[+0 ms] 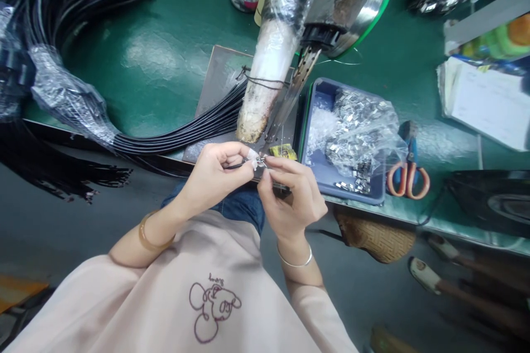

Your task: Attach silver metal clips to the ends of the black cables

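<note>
**Two hands meeting at a black cable (234, 165), just left of the blue tray (377, 190)**

So here's what we've got: the cable's end sits left of the blue tray, at the front edge of the green table (165, 83). Our left hand (223, 168) has a tight grip on it, pinched between thumb and forefinger, with white covering at the fingertips. A small metal piece (260, 160) sits at the cable's end, and our right hand (295, 193) meets it there. That right grip is narrow, but the part's so tiny we can't tell if it's clamped.

Just left of the tray there's a yellow block (284, 151) on a grey board (223, 69). Above that, up and left of the tray, a white wrapped tube (267, 71) with a browned tip slants down next to a metal rod (297, 91). Farther left of the tray, a cable bundle (178, 137) runs off into clear wrap.

Inside the tray we see a plastic bag (360, 116) of shiny bits, plus loose metal pieces (356, 179). Right beside the tray's right side lies an orange-handled tool (409, 171), and well off to the right, some papers (488, 96).
</note>
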A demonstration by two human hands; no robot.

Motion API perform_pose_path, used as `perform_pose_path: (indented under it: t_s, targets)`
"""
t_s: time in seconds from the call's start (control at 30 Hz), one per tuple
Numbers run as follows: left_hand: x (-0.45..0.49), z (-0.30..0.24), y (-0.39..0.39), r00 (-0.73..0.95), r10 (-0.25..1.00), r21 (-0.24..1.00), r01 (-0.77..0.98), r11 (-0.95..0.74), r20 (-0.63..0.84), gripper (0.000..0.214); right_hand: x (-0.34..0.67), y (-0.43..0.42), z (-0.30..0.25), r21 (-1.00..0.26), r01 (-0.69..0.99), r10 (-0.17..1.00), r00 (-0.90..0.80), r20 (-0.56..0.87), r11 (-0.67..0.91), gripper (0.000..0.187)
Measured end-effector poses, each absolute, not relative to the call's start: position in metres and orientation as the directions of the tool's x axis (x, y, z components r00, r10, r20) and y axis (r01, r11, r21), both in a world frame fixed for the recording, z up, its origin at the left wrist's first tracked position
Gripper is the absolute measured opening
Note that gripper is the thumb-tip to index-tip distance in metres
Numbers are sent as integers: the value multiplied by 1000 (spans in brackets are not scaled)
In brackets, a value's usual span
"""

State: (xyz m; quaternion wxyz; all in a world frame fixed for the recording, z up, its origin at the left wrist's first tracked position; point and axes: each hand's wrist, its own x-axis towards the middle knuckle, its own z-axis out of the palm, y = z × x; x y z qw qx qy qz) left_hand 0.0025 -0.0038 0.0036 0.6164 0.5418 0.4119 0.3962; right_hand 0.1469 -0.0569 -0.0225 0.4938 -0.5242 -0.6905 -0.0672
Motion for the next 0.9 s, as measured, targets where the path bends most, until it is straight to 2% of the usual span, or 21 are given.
perform_pose_path:
  t_s: [0.47, 0.7, 0.8, 0.9]
  targets:
    - [4, 5, -5, 293, 954, 997, -6, 75, -70, 11, 145, -54, -14, -419, 806, 677, 31, 735, 419, 23]
    - [1, 3, -3, 338, 940, 999, 34, 41, -50, 9, 149, -56, -15, -344, 818, 681, -78, 728, 461, 20]
    - [-1, 2, -5, 368, 930, 999, 39, 5, -19, 11, 153, -57, -15, -382, 802, 697, -59, 714, 459, 17]
    - [-2, 1, -9, 409, 912, 996, 66, -64, 31, 14, 157, -58, -12, -479, 769, 760, -14, 650, 423, 16]
